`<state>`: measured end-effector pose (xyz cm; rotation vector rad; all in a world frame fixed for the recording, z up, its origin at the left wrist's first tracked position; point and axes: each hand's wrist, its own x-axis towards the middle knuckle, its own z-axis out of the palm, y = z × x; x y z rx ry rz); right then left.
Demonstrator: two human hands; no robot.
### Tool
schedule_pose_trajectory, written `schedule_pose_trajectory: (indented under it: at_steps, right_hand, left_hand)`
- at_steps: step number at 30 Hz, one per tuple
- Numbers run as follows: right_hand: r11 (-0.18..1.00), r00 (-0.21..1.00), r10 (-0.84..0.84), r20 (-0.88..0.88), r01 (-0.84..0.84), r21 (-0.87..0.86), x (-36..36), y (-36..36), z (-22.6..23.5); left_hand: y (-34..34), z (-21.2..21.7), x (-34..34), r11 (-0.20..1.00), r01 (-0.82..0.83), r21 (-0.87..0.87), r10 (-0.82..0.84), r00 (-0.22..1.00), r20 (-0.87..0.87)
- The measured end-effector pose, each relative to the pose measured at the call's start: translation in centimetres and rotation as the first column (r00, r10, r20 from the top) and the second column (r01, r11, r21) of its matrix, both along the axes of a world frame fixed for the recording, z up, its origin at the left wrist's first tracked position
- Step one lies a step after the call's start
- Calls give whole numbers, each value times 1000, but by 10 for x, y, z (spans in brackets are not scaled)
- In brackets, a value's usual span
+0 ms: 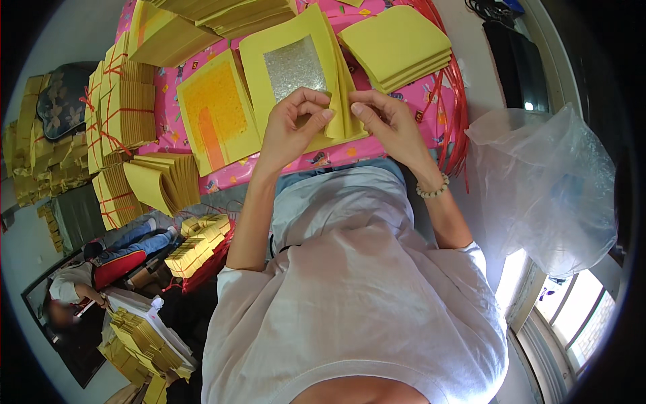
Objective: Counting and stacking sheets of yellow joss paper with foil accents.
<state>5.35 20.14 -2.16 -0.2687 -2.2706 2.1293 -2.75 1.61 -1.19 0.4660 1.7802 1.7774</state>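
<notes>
While both hands hover at its near side, the yellow sheets (326, 54) lie directly beyond and between them, right-hand leaves lifted and bowed. The left hand (296, 124) is half curled, thumb apart from the fingers, below the silver patch (294, 67); whether it grips paper I cannot tell. The right hand (393, 124) has thumb and forefinger close together at the sheets' right edge, any pinch unclear. They look light, bendable and easily creased; the loose right edge seems the best hold, clear of the patch.
</notes>
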Motion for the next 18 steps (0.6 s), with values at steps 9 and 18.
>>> schedule_pose_trajectory:
  at_steps: [9, 18]
  right_hand:
    - [999, 997, 29, 74, -25, -47, -6, 5, 1]
    - [915, 934, 186, -307, -51, 399, -26, 19, 4]
  left_hand:
    - [2, 1, 1, 1000, -12, -26, 11, 1000, -22]
    - [-3, -4, -4, 999, 5, 36, -6, 1000, 14]
